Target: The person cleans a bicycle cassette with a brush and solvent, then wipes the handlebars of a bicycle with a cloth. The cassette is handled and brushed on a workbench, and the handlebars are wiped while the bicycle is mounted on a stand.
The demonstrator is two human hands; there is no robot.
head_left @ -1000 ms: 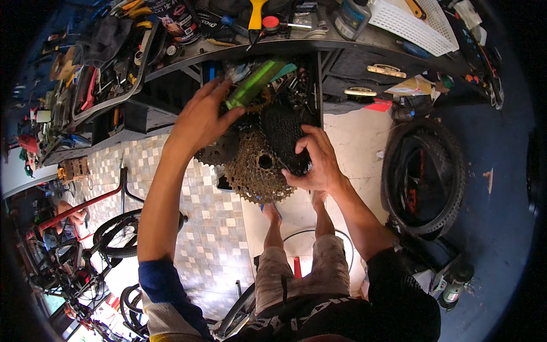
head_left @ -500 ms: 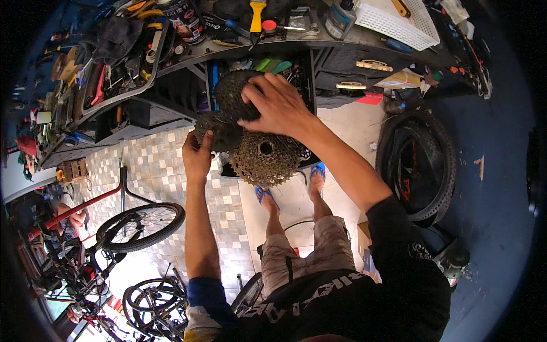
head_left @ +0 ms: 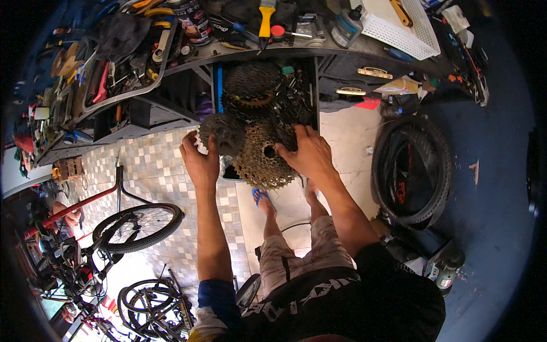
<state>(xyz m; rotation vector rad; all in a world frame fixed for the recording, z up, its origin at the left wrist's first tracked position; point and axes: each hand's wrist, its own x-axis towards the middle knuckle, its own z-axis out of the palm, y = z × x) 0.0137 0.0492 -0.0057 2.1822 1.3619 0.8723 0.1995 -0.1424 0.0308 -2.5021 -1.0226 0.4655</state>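
Observation:
In my left hand [head_left: 200,162] is a small dark bicycle cassette [head_left: 221,135], gripped at its left edge with the thumb on its face. It partly overlaps a large brown, grimy cassette [head_left: 253,162], whose round centre hole faces up. My right hand [head_left: 310,153] is closed on that cassette's right side, thumb close to the hole; its other fingers reach over the far edge. Both parts are over the front of an open drawer [head_left: 314,91]. Further in lies a wide dark cassette [head_left: 250,77], beside several small dark parts [head_left: 290,105] I cannot make out.
Above the drawer runs a workbench [head_left: 228,54] with a yellow-handled brush [head_left: 265,23], a bottle [head_left: 346,28] and a white basket [head_left: 399,34]. A tool tray [head_left: 122,100] is at its left. Tyres [head_left: 413,171] lean by the right wall; bicycles [head_left: 137,228] stand at lower left.
My right hand has come down and right, from a dark cassette to the large brown cassette. The dark cassette it touched now lies in the drawer. My left hand still holds the small cassette.

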